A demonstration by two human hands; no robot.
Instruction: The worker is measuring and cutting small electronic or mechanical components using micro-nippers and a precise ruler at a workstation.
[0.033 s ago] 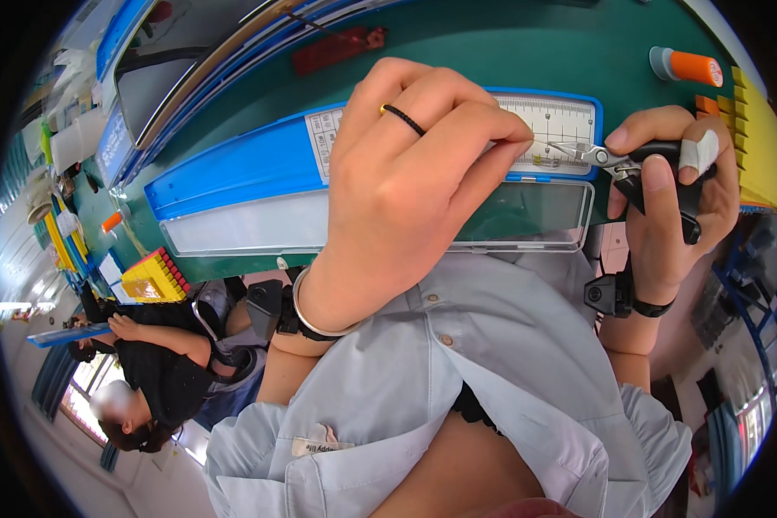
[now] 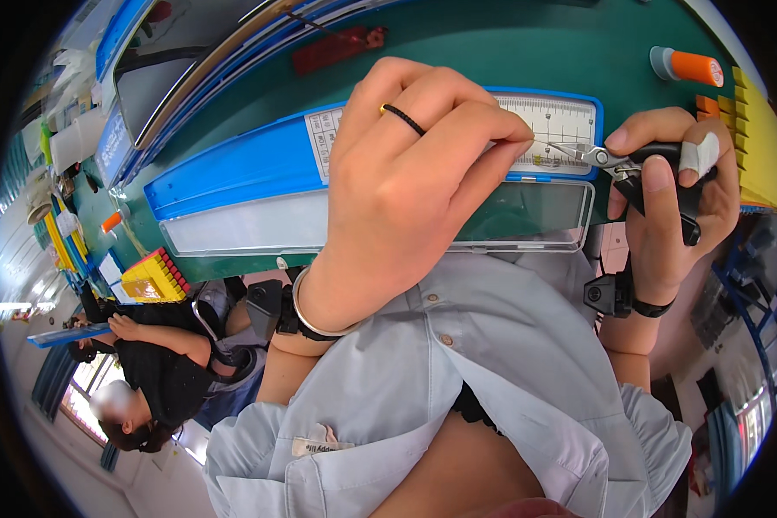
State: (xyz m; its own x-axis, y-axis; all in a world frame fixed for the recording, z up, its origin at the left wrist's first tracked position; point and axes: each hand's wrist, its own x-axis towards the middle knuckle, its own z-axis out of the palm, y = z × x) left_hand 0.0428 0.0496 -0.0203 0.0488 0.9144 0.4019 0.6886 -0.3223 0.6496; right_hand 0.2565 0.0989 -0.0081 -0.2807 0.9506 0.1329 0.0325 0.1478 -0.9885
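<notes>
Grip the pliers [image 2: 609, 161] in the right hand [image 2: 669, 233], curled around the handles [image 2: 689, 203]; steady the tips [image 2: 559, 146] just right of the left hand [image 2: 406, 186], pinched closed with contents impossible to tell, above the ruled plate [image 2: 570, 115] in the blue case [image 2: 233, 168].

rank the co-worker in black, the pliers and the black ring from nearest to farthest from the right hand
1. Pliers: held in the right hand.
2. Black ring: on a left hand finger.
3. Co-worker in black: off at lower left.
</notes>
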